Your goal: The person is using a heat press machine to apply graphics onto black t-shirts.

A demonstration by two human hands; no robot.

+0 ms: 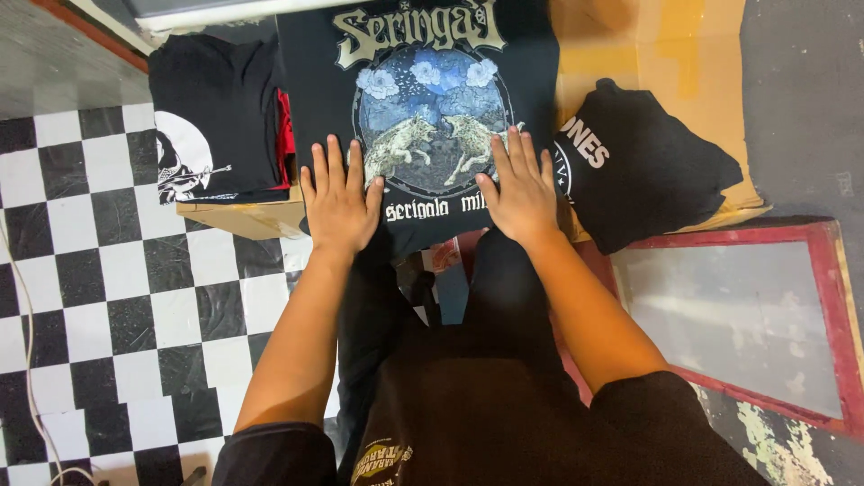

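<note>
Both hands lie flat, fingers spread and gripping nothing, on a black shirt (pixel 423 99) spread over cardboard (pixel 666 54). The left hand (pixel 339 200) presses its lower edge, fingertips just short of the round wolf print (pixel 434 121). The right hand (pixel 520 189) rests on the print's lower right rim. Beyond the left fingers, to the outside, sits a folded stack (pixel 216 117); just outside the right fingers lies a crumpled shirt (pixel 643 171).

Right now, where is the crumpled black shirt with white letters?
In the head view, the crumpled black shirt lies at the right, on the cardboard sheet, just beside the right hand that presses flat on the dark printed shirt.
</note>
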